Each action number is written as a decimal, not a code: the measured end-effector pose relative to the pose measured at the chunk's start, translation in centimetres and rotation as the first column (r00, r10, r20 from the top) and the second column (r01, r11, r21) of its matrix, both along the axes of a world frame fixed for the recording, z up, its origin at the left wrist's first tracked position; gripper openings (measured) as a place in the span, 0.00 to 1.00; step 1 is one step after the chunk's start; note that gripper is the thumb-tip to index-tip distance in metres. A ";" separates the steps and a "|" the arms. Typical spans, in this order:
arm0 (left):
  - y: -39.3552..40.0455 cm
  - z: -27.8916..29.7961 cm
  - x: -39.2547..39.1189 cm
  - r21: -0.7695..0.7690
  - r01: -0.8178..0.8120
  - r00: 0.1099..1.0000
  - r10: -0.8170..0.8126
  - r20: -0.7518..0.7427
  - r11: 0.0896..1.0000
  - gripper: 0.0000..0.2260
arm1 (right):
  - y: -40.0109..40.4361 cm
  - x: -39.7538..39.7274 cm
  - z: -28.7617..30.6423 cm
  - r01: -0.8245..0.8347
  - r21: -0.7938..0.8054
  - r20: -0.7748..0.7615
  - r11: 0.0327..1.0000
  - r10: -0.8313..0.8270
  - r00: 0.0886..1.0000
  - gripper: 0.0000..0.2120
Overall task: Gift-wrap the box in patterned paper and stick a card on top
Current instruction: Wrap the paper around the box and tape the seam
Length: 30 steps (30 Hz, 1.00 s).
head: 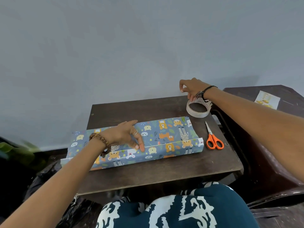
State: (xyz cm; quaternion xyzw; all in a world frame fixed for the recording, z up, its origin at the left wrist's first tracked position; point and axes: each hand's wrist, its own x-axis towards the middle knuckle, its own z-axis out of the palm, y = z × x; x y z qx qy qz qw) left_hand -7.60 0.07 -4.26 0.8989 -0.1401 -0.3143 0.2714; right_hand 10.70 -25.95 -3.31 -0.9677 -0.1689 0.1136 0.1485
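A long box lies across the dark table, covered in blue wrapping paper printed with animals. The paper's overlapping edge runs along its top. My left hand rests on the box with straight fingers and presses that seam down. At the table's far right corner stands a roll of clear tape. My right hand is above it, and its fingers pinch the roll's far rim. A white card with yellow print lies on the dark furniture at the right.
Orange-handled scissors lie shut on the table just right of the box. A grey wall rises right behind the table. Dark furniture stands against the table's right side. My lap in patterned cloth is at the near edge.
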 end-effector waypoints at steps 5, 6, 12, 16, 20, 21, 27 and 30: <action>-0.1 -0.2 -0.3 -0.020 -0.027 0.999 0.028 0.038 0.999 0.13 | -0.3 -1.0 1.0 0.233 0.405 -0.231 0.884 -0.148 0.962 0.05; 0.0 -0.2 -0.4 -0.016 -0.027 0.999 0.028 0.040 1.000 0.13 | -0.2 -1.5 1.3 0.247 0.461 -0.262 0.853 -0.136 0.956 0.06; 0.4 -0.7 -1.2 0.026 -0.180 0.981 0.177 0.082 0.983 0.13 | 2.4 -7.8 2.1 0.248 0.649 -0.355 0.719 -0.002 0.935 0.06; 0.0 -0.1 -2.3 -0.003 -0.226 0.967 0.225 0.119 0.974 0.11 | 4.2 -12.9 2.0 0.233 0.683 -0.366 0.692 0.048 0.930 0.06; 0.1 0.0 -2.9 -0.032 -0.254 0.957 0.256 0.135 0.967 0.10 | 5.9 -16.9 1.7 0.181 0.672 -0.293 0.718 0.033 0.956 0.06; 0.1 -0.1 -3.1 -0.042 -0.259 0.955 0.262 0.140 0.965 0.10 | 6.2 -17.7 1.5 0.155 0.663 -0.252 0.732 0.023 0.967 0.06; 0.3 -0.4 -3.4 -0.102 -0.276 0.947 0.289 0.143 0.956 0.08 | 7.9 -20.6 -1.9 0.046 0.531 0.009 0.846 -0.060 0.998 0.10; 0.4 -0.7 -3.3 -0.103 -0.271 0.948 0.284 0.146 0.957 0.08 | 8.3 -21.7 -3.8 0.022 0.480 0.112 0.877 -0.086 0.990 0.10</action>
